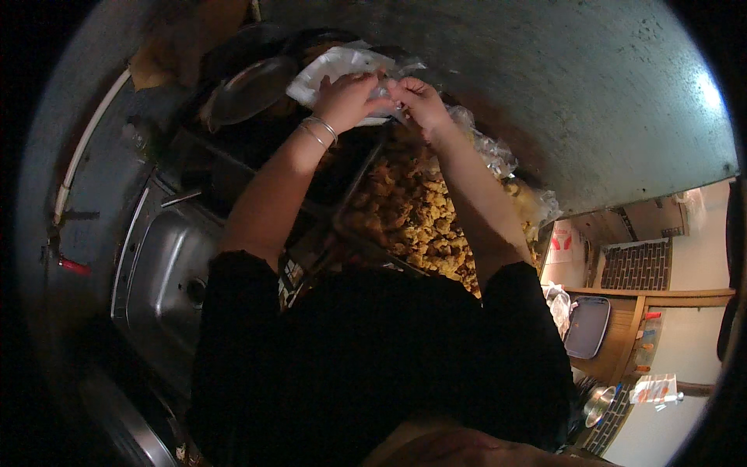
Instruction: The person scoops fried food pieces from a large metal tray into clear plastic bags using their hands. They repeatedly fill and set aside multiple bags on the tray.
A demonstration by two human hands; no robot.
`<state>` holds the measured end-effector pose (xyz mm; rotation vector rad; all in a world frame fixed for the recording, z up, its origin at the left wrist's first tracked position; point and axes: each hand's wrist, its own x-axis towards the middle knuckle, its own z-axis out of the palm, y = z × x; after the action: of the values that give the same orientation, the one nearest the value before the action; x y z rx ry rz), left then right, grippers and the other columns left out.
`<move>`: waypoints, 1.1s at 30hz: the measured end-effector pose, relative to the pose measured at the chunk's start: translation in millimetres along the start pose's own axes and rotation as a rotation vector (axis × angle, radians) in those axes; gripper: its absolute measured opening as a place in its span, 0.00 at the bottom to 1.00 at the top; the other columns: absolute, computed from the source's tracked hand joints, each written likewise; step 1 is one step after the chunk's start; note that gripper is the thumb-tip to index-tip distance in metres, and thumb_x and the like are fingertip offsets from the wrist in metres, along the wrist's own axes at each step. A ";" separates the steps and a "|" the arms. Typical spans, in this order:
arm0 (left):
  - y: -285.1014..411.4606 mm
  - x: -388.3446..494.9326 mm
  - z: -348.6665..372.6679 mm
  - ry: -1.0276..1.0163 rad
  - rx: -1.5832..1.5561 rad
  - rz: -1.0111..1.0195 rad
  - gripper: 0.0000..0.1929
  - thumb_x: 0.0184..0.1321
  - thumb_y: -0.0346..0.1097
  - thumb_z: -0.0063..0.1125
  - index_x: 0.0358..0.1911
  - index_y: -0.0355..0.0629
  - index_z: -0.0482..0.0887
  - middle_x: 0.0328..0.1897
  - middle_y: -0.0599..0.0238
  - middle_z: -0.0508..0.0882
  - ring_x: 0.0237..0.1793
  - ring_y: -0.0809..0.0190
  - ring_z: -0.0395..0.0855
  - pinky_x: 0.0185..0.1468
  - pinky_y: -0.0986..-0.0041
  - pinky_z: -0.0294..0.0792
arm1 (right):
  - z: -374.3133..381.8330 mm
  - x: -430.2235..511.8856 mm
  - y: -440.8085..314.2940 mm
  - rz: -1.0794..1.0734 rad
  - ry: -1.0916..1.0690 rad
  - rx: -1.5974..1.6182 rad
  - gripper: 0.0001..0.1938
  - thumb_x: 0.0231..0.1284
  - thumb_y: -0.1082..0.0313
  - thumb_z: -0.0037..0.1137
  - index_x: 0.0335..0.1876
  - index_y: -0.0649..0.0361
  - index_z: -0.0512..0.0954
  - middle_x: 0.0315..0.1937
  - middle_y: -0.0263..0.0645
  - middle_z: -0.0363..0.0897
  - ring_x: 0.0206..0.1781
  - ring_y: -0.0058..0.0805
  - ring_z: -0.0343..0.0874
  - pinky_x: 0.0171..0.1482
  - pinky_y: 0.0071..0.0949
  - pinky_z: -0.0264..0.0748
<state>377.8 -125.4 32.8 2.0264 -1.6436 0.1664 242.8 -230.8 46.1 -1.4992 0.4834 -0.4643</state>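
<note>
My left hand (347,102), with two thin bangles at its wrist, reaches forward over a white packet or tray (318,73). Close beside it, my right hand (421,104) has its fingers bent in a pinch. Between the two sets of fingertips is a small piece of clear plastic film (382,91), which both hands appear to grip; its shape is partly hidden. Below my right forearm lies a large heap of golden fried food pieces (435,219) in a tray. Crumpled clear plastic (493,153) lines the far side of this heap.
A stainless steel sink (166,274) is at the left, near a pale pipe (93,146) with a red valve handle (74,267). A round lid or plate (254,90) lies beyond my left arm. At right, a grey tray (588,327) stands near a metal bowl (600,405).
</note>
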 end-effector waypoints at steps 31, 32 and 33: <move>38.4 65.0 22.7 -0.259 0.193 0.367 0.39 0.47 0.19 0.48 0.62 0.71 0.62 0.73 0.73 0.48 0.72 0.55 0.41 0.68 0.51 0.44 | -85.7 -106.5 54.0 0.038 0.010 -0.302 0.26 0.50 0.57 0.64 0.51 0.66 0.71 0.35 0.35 0.79 0.40 0.23 0.75 0.43 0.24 0.72; 42.5 65.4 24.7 -0.325 0.238 0.374 0.39 0.46 0.18 0.49 0.61 0.72 0.63 0.73 0.73 0.49 0.73 0.56 0.41 0.68 0.50 0.44 | -73.7 -112.6 53.7 0.129 -0.006 -0.264 0.23 0.52 0.59 0.63 0.49 0.66 0.73 0.34 0.34 0.79 0.39 0.22 0.75 0.41 0.23 0.71; 45.3 67.9 25.9 -0.386 0.279 0.388 0.39 0.46 0.18 0.50 0.60 0.74 0.65 0.72 0.72 0.50 0.73 0.57 0.41 0.68 0.50 0.45 | -65.1 -120.4 48.6 0.218 -0.016 -0.231 0.20 0.53 0.60 0.62 0.47 0.65 0.74 0.34 0.33 0.79 0.39 0.20 0.75 0.40 0.22 0.71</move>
<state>346.7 -202.8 52.6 2.0027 -2.3675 0.1537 106.5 -214.7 -1.4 -1.6471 0.6984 -0.2309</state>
